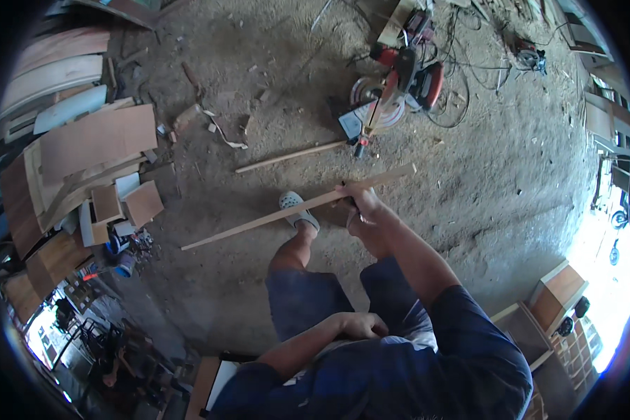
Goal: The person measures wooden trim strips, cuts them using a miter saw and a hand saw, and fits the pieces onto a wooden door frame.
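A long, narrow wooden strip (245,225) slants across in front of my legs, its right end raised toward the saw side. My right hand (360,199) is closed around it, nearer its right end. Something small and dark shows by those fingers, too unclear to name. My left hand (364,325) rests at my waist with its fingers curled in; whatever they hold, if anything, is hidden. Beyond the strip stands a red and black miter saw (401,75) on the ground. A second wooden strip (290,157) reaches leftward from the saw's base.
Wooden boards and panels (98,143) are piled along the left side. Cables (462,91) and another power tool (528,57) lie at the far right. Offcuts (187,117) litter the dirt floor. Behind me on the right are wooden drawer-like boxes (560,290).
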A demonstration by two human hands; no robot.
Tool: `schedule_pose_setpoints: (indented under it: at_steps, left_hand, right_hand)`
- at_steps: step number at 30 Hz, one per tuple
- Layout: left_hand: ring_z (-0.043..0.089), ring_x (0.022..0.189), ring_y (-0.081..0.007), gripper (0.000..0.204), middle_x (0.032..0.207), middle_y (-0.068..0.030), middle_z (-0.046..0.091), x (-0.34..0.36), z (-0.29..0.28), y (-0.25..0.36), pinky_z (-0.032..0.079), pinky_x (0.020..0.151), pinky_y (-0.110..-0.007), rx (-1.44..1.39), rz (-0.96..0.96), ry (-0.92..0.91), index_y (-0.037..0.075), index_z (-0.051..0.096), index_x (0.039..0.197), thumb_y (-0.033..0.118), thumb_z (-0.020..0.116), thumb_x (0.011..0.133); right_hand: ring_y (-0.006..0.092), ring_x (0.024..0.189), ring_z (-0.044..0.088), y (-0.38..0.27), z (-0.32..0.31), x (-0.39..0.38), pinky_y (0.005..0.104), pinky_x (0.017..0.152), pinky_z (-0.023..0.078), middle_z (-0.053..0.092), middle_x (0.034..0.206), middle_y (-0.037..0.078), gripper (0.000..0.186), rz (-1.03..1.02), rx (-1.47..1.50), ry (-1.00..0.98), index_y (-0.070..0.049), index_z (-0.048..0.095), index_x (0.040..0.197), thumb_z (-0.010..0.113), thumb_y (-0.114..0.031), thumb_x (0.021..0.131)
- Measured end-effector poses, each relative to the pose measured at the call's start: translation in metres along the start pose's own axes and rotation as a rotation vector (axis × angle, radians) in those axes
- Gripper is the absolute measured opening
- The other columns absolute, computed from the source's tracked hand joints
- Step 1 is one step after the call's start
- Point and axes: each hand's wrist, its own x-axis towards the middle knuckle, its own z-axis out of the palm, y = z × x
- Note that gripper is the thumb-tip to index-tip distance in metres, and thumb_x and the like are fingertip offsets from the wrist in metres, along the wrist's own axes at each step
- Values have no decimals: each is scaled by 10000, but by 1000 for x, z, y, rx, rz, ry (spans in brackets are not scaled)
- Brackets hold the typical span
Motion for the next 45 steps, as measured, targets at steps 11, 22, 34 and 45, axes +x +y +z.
schedule_pose_setpoints:
  at_steps: [11, 22, 34, 45]
  left_hand:
    - [742, 945, -399, 476, 967, -175, 751, -48, -410, -52, 568, 820, -473, 1266, 90, 1812, 23, 720, 1082, 485, 760, 974]
    - [728, 1173, -465, 838, 1189, -300, 756, 19, -622, -105, 572, 1000, -532, 824, -556, 1326, 2, 736, 1306, 754, 480, 1038]
    - [705, 1233, -470, 865, 1253, -295, 748, 52, -675, -67, 563, 1050, -518, 852, -547, 1376, 3, 782, 1232, 788, 509, 992]
    - [779, 903, -365, 677, 939, -172, 786, 41, -740, -97, 579, 828, -483, 843, -344, 1410, 25, 748, 976, 690, 619, 998]
  right_hand:
    - [47, 506, 397, 47, -113, 209, 247, 471, 310, 800, 973, 86, 445, -6, -89, -346, 0, 722, 1273, 535, -381, 1140]
    - [85, 571, 548, 139, -236, 332, 270, 511, 395, 741, 785, 54, 543, -222, -278, 173, -34, 772, 1137, 632, -555, 1074]
    - [68, 572, 481, 221, -315, 287, 276, 504, 363, 740, 822, 30, 516, -213, -91, 442, -36, 773, 1096, 716, -544, 1020]
    - [250, 797, 731, 219, -294, 310, 418, 780, 562, 781, 853, 113, 495, -240, -453, 437, -9, 741, 1013, 689, -500, 1028]
